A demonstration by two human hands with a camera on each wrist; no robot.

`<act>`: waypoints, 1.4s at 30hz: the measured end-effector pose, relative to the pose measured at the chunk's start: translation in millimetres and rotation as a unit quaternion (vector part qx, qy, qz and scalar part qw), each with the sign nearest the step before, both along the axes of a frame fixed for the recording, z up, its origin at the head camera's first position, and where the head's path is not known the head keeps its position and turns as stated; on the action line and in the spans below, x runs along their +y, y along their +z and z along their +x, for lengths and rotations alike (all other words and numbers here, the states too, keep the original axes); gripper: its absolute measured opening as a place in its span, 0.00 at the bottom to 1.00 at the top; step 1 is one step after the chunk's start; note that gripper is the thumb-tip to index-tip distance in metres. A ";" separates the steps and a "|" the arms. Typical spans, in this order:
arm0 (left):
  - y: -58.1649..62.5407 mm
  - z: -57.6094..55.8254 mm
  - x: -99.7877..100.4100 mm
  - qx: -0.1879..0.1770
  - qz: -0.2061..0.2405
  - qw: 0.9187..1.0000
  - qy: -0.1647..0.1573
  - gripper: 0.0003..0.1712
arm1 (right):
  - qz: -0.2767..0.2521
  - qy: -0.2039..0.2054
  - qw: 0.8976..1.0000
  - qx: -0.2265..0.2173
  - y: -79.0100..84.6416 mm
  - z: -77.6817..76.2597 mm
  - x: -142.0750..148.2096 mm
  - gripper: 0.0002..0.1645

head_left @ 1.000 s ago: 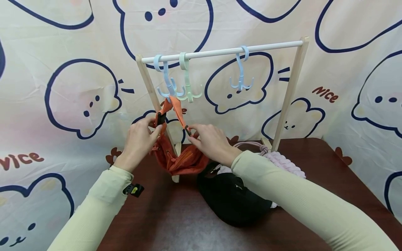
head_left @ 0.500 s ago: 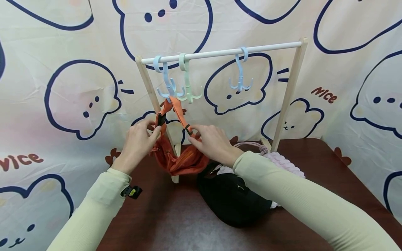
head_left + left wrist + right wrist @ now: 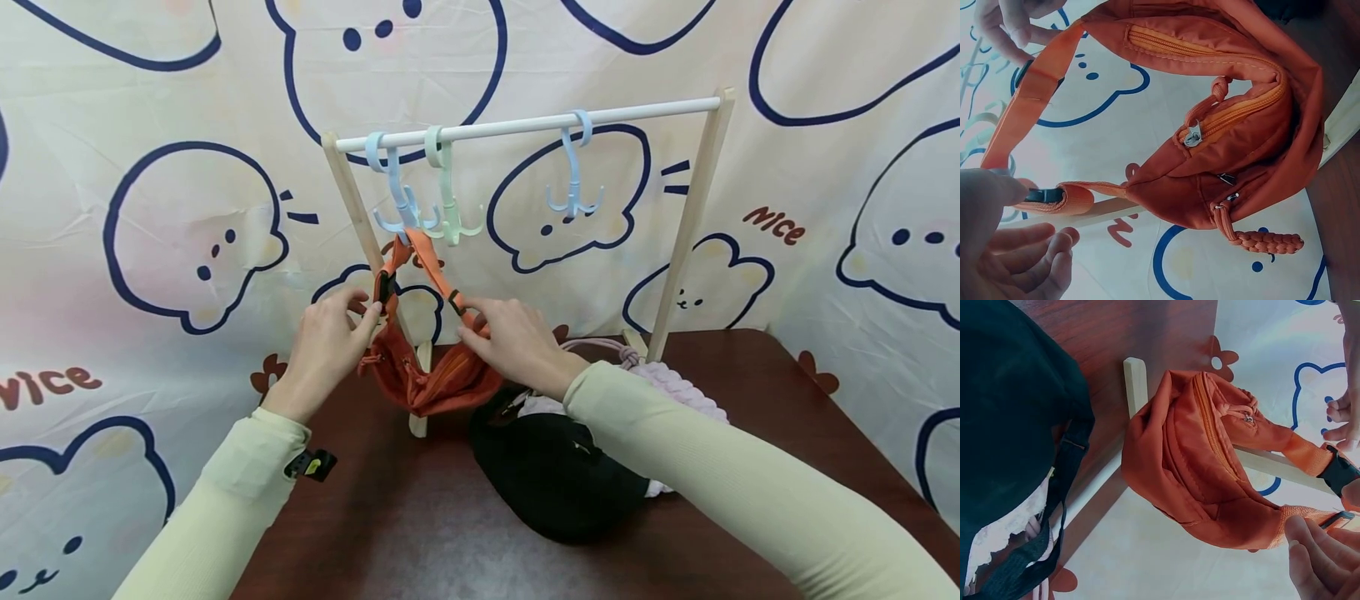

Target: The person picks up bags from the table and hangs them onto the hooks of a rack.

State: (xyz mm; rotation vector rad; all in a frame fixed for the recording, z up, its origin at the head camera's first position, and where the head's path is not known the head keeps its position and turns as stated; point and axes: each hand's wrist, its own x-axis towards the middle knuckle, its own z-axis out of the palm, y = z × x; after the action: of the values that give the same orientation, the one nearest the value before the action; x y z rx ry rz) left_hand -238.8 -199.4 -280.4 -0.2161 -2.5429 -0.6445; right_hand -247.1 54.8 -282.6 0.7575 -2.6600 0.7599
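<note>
An orange waist bag (image 3: 450,379) hangs by its strap (image 3: 427,254) from the left blue hook (image 3: 405,208), its zipped pouch low and facing forward. My left hand (image 3: 330,342) pinches the strap at the black buckle (image 3: 386,287), thumb against it in the left wrist view; the other fingers curl loosely below. With thumb and fingers my right hand (image 3: 517,342) holds the other side of the strap, just below its dark slider (image 3: 456,302). Seen from the right wrist, the pouch (image 3: 1210,462) hangs between the strap ends, and braided zip pulls (image 3: 1269,242) dangle in the left wrist view.
A white rod (image 3: 517,127) on wooden posts (image 3: 690,225) carries a green hook (image 3: 450,200) and another blue hook (image 3: 575,175). On the brown table (image 3: 420,533), a black bag (image 3: 562,483) lies partly over a lilac braided bag (image 3: 682,387).
My right hand has shifted slightly right, drawing its side of the strap outward; the slider now shows more fully above my fingers. My left hand stays nearly still at the buckle.
</note>
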 end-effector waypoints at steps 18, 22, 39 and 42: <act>3.0 10.5 8.4 0.029 -0.013 0.999 -0.004 0.17 | 0.022 -0.022 0.999 0.018 -1.6 -1.3 13.0 0.23; 2.4 12.9 11.0 0.039 -0.010 0.999 -0.007 0.16 | 0.024 -0.025 0.999 0.014 -3.8 -1.5 18.2 0.21; -1.0 20.5 23.4 0.015 0.000 0.999 -0.035 0.15 | 0.045 -0.033 0.998 0.001 -19.7 -0.5 41.8 0.18; -1.7 21.1 24.6 0.011 0.000 0.999 -0.036 0.16 | 0.041 -0.030 0.999 0.002 -21.1 0.6 45.1 0.18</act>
State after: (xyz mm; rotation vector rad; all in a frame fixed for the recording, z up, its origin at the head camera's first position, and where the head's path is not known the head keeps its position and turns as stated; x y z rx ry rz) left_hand -217.7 -174.8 -282.1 -0.3136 -2.5226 -0.6664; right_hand -246.4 99.8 -303.7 0.6949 -2.7119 0.6358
